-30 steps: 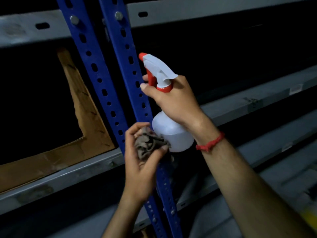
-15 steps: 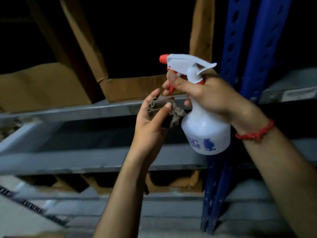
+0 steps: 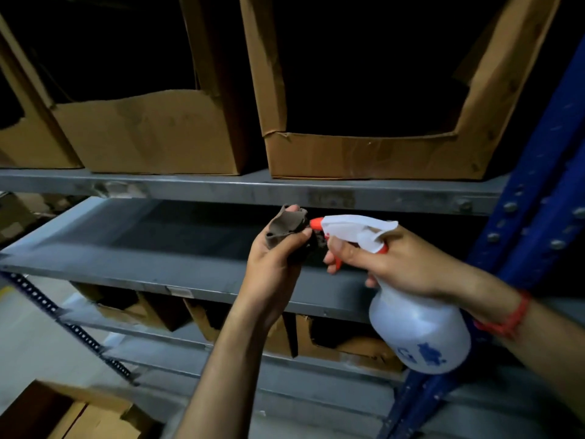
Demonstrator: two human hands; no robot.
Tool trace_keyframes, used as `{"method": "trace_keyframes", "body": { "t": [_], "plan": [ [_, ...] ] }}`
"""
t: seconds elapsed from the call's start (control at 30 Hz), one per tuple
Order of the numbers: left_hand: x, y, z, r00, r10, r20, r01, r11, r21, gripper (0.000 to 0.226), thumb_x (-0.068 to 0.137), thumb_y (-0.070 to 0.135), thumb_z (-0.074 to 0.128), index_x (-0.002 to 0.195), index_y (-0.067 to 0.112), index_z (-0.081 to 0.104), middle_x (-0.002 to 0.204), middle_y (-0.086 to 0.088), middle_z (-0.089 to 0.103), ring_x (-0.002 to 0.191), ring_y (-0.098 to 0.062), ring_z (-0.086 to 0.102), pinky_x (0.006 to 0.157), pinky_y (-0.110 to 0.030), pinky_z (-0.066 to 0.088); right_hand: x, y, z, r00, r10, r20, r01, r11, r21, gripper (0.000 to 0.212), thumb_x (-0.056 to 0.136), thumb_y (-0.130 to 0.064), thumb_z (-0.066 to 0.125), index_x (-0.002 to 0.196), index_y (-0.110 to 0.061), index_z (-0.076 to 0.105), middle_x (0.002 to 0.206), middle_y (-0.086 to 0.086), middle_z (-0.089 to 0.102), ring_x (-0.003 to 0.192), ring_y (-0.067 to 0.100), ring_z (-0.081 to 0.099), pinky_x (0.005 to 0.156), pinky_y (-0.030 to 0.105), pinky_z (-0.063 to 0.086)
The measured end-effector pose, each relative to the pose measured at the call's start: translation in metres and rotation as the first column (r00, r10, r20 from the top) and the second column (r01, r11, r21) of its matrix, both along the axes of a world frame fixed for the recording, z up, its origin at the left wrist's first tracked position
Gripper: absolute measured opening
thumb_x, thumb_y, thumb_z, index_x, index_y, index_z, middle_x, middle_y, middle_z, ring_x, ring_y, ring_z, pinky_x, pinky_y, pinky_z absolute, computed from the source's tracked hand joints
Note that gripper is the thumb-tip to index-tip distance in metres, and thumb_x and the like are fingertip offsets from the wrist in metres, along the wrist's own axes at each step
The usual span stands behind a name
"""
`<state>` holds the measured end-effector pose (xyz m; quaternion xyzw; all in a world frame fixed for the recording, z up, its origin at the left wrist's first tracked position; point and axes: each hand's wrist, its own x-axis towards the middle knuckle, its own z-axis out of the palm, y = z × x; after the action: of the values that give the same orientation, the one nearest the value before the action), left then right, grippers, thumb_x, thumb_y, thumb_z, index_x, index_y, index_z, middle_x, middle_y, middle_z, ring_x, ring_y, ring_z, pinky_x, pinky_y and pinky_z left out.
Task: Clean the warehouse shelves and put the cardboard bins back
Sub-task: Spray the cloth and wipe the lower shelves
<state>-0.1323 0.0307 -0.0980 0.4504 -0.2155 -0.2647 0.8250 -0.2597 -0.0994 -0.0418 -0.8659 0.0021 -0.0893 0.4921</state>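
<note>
My left hand (image 3: 274, 258) grips a bunched brown cloth (image 3: 285, 224) at chest height in front of a bare grey shelf (image 3: 152, 248). My right hand (image 3: 399, 264) holds a white spray bottle (image 3: 414, 324) by its neck, a finger on the red trigger. The red nozzle tip points at the cloth and almost touches it. Two open-fronted cardboard bins (image 3: 148, 131) (image 3: 373, 153) stand side by side on the shelf above.
Blue perforated uprights (image 3: 538, 201) frame the rack on the right. Several more cardboard bins (image 3: 335, 340) sit on the shelf below. Another blue post (image 3: 63, 321) slants at lower left, above a cardboard box (image 3: 72, 413) on the floor.
The view has swung left from the blue uprights to the bins and bare shelf. The nozzle now points straight at the cloth, and both hands sit lower against the rack.
</note>
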Motion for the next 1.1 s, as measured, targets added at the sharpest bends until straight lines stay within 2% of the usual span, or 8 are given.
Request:
{"method": "trace_keyframes", "body": {
  "t": [0.17, 0.37, 0.5, 0.57, 0.67, 0.8, 0.93, 1.1],
  "plan": [
    [0.005, 0.006, -0.007, 0.998, -0.034, 0.058, 0.031, 0.998, 0.049, 0.045, 0.093, -0.007, 0.055, 0.134, 0.01, 0.054, 0.122, -0.018, 0.061, 0.111, -0.028, 0.065, 0.097, -0.038, 0.055, 0.002, 0.003, -0.016, 0.997, -0.065, 0.046, 0.067, 0.997, -0.03, 0.015, 0.091, -0.051, 0.055, 0.102, -0.058, 0.062, 0.072, 0.005, 0.064, 0.064, 0.01, 0.059, 0.057, 0.021, 0.049],
    [0.001, 0.002, -0.007, 0.998, -0.053, -0.037, 0.053, 0.999, -0.006, 0.061, 0.09, -0.016, 0.05, 0.136, 0.024, 0.055, 0.122, -0.014, 0.067, 0.105, -0.031, 0.07, 0.088, -0.044, 0.059, -0.004, -0.002, -0.02, 0.999, -0.054, 0.011, 0.053, 0.997, 0.052, 0.022, 0.094, -0.04, 0.058, 0.115, -0.047, 0.059, 0.097, -0.009, 0.075, 0.096, 0.005, 0.069, 0.06, 0.02, 0.053],
    [0.003, -0.001, -0.01, 0.984, -0.122, -0.127, 0.108, 0.988, -0.113, 0.065, 0.075, 0.0, 0.062, 0.138, 0.014, 0.054, 0.12, -0.018, 0.064, 0.111, -0.033, 0.063, 0.106, -0.047, 0.045, -0.01, -0.003, -0.026, 0.991, -0.119, 0.067, 0.117, 0.993, 0.028, 0.018, 0.091, -0.044, 0.06, 0.093, -0.061, 0.064, 0.068, 0.002, 0.066, 0.066, 0.017, 0.061, 0.056, 0.017, 0.047],
    [0.001, -0.003, -0.007, 0.958, -0.192, -0.215, 0.131, 0.955, -0.268, 0.057, 0.069, 0.014, 0.067, 0.124, 0.007, 0.06, 0.109, -0.014, 0.063, 0.104, -0.028, 0.059, 0.109, -0.043, 0.041, -0.015, -0.002, -0.025, 0.988, -0.127, 0.092, 0.126, 0.992, 0.018, 0.021, 0.089, -0.048, 0.059, 0.089, -0.068, 0.061, 0.061, 0.002, 0.059, 0.06, 0.017, 0.054, 0.056, 0.026, 0.049],
    [-0.003, -0.008, -0.003, 0.933, -0.193, -0.303, 0.052, 0.907, -0.418, 0.023, 0.082, 0.034, 0.06, 0.095, 0.015, 0.067, 0.102, -0.008, 0.064, 0.094, -0.021, 0.059, 0.089, -0.033, 0.046, -0.023, -0.002, -0.021, 0.994, -0.102, 0.035, 0.101, 0.994, 0.039, 0.025, 0.088, -0.054, 0.055, 0.111, -0.052, 0.065, 0.083, -0.006, 0.073, 0.08, 0.03, 0.068, 0.062, 0.036, 0.055],
    [-0.012, -0.017, 0.002, 0.935, -0.137, -0.327, 0.001, 0.924, -0.383, 0.036, 0.095, 0.05, 0.052, 0.089, 0.018, 0.067, 0.095, -0.006, 0.064, 0.088, -0.02, 0.058, 0.079, -0.031, 0.043, -0.03, -0.006, -0.021, 0.992, -0.123, 0.031, 0.123, 0.992, 0.003, 0.029, 0.091, -0.053, 0.056, 0.098, -0.031, 0.073, 0.085, -0.004, 0.075, 0.081, 0.03, 0.069, 0.06, 0.04, 0.056],
    [-0.022, -0.031, 0.01, 0.948, -0.059, -0.312, -0.035, 0.957, -0.289, 0.038, 0.097, 0.049, 0.051, 0.082, 0.019, 0.069, 0.084, -0.005, 0.068, 0.08, -0.018, 0.063, 0.076, -0.031, 0.046, -0.039, -0.009, -0.02, 0.983, -0.174, 0.057, 0.174, 0.985, 0.001, 0.016, 0.094, -0.045, 0.059, 0.096, -0.058, 0.067, 0.058, 0.008, 0.052, 0.056, 0.017, 0.05, 0.055, 0.03, 0.044],
    [-0.034, -0.051, 0.017, 0.948, -0.078, -0.308, -0.013, 0.958, -0.285, 0.032, 0.093, 0.049, 0.058, 0.092, 0.017, 0.063, 0.096, -0.011, 0.062, 0.094, -0.024, 0.057, 0.096, -0.04, 0.041, -0.055, -0.027, -0.007, 0.977, -0.209, 0.029, 0.209, 0.978, 0.021, 0.033, 0.092, -0.053, 0.055, 0.123, -0.046, 0.062, 0.089, -0.009, 0.075, 0.09, 0.029, 0.069, 0.06, 0.027, 0.053]
  ]
}}
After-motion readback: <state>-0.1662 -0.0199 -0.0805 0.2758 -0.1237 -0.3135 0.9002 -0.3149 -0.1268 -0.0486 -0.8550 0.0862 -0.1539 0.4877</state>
